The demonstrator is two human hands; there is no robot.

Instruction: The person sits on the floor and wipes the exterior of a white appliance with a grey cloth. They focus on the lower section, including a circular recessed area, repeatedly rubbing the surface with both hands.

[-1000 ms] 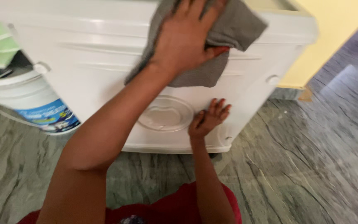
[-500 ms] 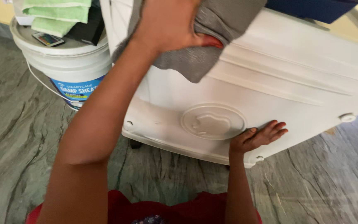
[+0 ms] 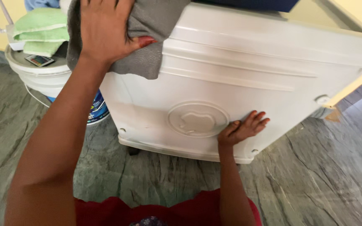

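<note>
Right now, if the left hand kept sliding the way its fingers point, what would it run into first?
The left hand presses the grey cloth on the white appliance's upper corner, fingers pointing up. Going straight on, it would probably cross the top edge; what lies beyond is out of frame.

left hand (image 3: 105, 31) pressing grey cloth (image 3: 145, 25), white appliance (image 3: 248, 83)
</note>
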